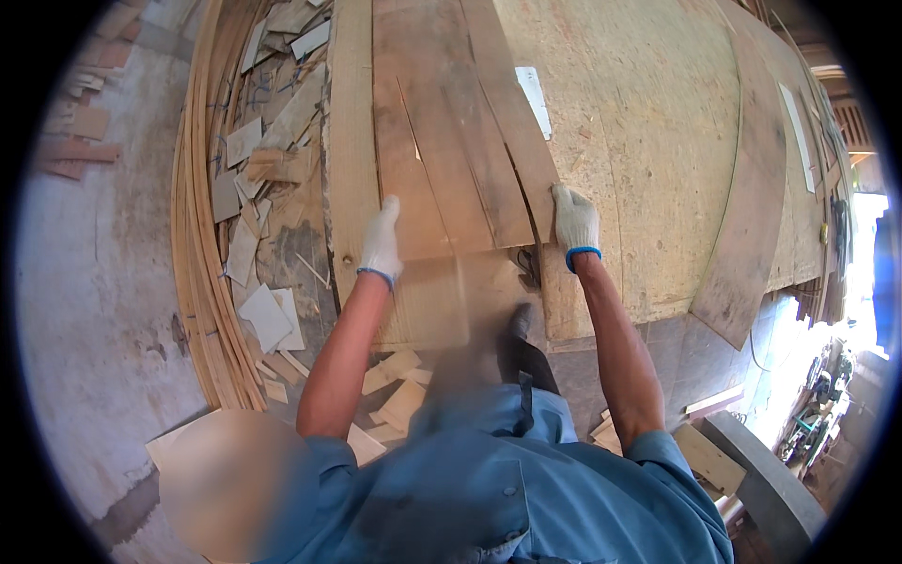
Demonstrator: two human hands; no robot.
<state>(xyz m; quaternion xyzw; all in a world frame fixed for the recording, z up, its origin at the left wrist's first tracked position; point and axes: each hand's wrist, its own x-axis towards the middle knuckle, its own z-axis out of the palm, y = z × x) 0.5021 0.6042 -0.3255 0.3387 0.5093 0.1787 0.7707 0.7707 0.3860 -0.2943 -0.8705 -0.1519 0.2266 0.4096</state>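
Observation:
Thin brown veneer sheets (437, 160), with long lengthwise splits between them, stretch away from me over the workbench. My left hand (381, 244), in a white knitted glove with a blue cuff, is closed on the near left edge of the veneer, thumb on top. My right hand (576, 218), gloved the same way, is closed round the near right corner, on a narrow strip of veneer (515, 103). The fingers under the sheets are hidden. Below the near edge, a pale board (423, 296) shows, partly blurred.
A wide plywood panel (648, 160) covers the bench on the right, with another brown veneer strip (752, 188) across it. Long thin wood strips (202, 254) run along the left, beside scattered offcuts (266, 318). More wood scraps (402, 404) lie near my legs.

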